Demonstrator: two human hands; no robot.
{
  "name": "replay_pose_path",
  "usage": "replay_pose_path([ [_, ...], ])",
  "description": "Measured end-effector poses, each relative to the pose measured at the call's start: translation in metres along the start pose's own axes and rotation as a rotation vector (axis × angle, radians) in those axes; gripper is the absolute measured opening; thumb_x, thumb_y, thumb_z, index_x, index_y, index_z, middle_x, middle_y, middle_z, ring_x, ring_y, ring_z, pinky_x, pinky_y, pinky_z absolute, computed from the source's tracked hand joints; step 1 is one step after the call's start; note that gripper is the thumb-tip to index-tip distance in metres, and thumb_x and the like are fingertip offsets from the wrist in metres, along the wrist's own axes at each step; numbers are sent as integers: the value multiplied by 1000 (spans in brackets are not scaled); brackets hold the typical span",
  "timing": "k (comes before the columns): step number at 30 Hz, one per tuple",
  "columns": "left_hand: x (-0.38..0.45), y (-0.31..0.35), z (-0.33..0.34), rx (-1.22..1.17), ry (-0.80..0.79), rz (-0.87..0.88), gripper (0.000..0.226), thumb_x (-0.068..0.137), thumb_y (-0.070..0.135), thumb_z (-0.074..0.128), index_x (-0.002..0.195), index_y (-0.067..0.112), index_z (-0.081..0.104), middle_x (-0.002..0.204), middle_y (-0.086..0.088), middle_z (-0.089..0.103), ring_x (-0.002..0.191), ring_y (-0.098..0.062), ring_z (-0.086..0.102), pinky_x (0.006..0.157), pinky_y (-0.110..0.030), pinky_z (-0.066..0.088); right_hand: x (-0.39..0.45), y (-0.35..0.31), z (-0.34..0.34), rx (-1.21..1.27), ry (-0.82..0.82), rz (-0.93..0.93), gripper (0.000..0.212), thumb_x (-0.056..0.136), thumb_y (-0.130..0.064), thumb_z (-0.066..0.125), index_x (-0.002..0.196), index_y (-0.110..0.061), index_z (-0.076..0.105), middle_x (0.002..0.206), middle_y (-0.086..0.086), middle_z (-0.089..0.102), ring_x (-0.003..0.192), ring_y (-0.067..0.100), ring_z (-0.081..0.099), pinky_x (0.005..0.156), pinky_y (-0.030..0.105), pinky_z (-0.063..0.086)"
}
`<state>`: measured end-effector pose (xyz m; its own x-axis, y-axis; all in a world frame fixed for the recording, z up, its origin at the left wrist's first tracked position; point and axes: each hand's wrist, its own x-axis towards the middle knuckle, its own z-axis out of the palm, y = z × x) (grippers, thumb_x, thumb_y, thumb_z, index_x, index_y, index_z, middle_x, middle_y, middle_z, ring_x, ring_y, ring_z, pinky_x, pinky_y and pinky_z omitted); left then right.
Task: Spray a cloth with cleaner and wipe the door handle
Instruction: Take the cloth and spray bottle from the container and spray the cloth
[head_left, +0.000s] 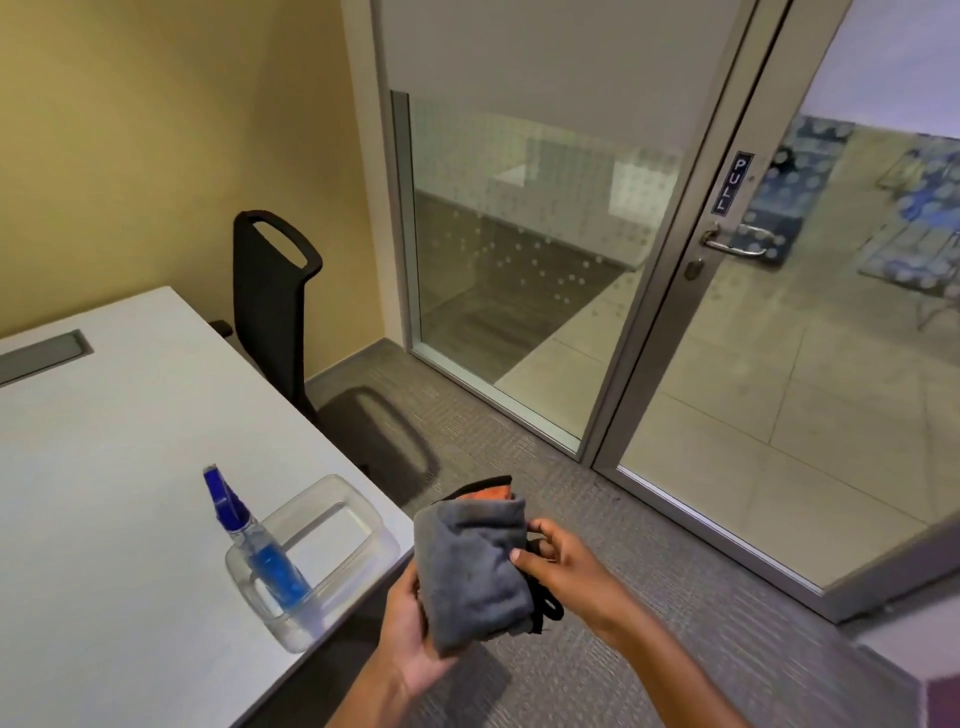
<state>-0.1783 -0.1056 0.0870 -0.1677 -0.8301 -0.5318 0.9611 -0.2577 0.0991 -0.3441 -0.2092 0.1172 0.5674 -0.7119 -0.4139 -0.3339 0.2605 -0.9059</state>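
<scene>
Both hands clasp folded grey cloth (475, 564): left hand (410, 631) cupped beneath, right hand (558, 564) fingers pinching edge. Spray bottle (260, 545) at nine o'clock, nearer left, leaning toward eleven.

The cloth (475, 566) is soft, matt grey fabric with a nappy surface, an orange layer and black edging showing at its folds. The spray bottle (260, 545) is clear glossy plastic with a shiny blue nozzle, lying in a transparent smooth plastic tray (358, 506). The tabletop (130, 467) is smooth, matt and pale. The handle (737, 244) is brushed silvery metal on a grey metal-framed glass door (670, 332). The carpet (519, 467) is rough, woven grey. The chair (270, 296) back is matt black.
</scene>
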Motion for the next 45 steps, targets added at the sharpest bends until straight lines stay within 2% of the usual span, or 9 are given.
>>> replay_pose_path([
  [3,-9,5,-8,44,80,44,65,96,47,42,109,-8,72,123,-29,66,100,-46,70,105,-54,39,4,-3,5,-130,-14,-21,30,95,-24,63,123,-29,56,118,0,67,107,11,66,85,26,57],
  [10,-16,23,-24,39,197,136,64,96,52,44,124,-2,65,127,-26,65,105,-43,69,96,-53,49,33,-33,19,-216,201,-155,43,90,-34,68,130,-30,51,123,-5,59,106,3,58,87,24,51],
  [13,-23,32,-28,31,214,150,70,95,58,46,130,-1,62,135,-26,59,120,-43,61,108,-57,41,49,-59,42,-273,236,-278,40,88,-38,68,125,-32,54,121,-11,58,110,6,56,92,29,51],
  [19,-42,48,-43,-30,261,151,75,86,63,59,127,0,65,135,-29,58,127,-46,53,116,-60,30,81,-102,131,-289,22,-370,51,83,-37,75,129,-29,53,125,-10,59,114,7,57,91,22,49],
  [25,-52,62,-51,-262,413,291,50,93,50,52,114,6,65,94,-26,74,99,-41,60,90,-54,45,117,-100,228,-472,-203,-294,85,75,-41,81,143,-36,30,142,-5,46,124,15,49,96,29,48],
  [30,-44,72,-65,-241,541,463,55,99,53,42,138,15,52,134,-20,60,130,-38,53,113,-56,38,144,-90,270,-579,-242,-251,96,76,-35,82,150,-28,20,151,3,38,135,24,43,105,36,43],
  [34,-58,88,-97,81,493,416,52,102,47,38,122,3,57,104,-13,68,92,-30,66,75,-42,56,163,-81,288,-613,-211,-204,95,77,-33,81,150,-22,21,150,6,39,134,27,45,104,37,45],
  [38,-65,96,-109,172,482,377,46,102,47,39,105,6,61,98,-11,68,86,-29,66,70,-40,56,173,-68,300,-604,-171,-176,75,81,-33,78,142,-16,36,142,7,50,125,25,53,97,29,47],
  [45,-59,108,-116,-33,394,353,49,105,42,28,113,2,55,75,-19,74,59,-35,73,42,-38,57,176,-58,310,-622,-73,-207,46,88,-37,70,121,-9,58,121,9,67,107,22,65,91,24,48],
])
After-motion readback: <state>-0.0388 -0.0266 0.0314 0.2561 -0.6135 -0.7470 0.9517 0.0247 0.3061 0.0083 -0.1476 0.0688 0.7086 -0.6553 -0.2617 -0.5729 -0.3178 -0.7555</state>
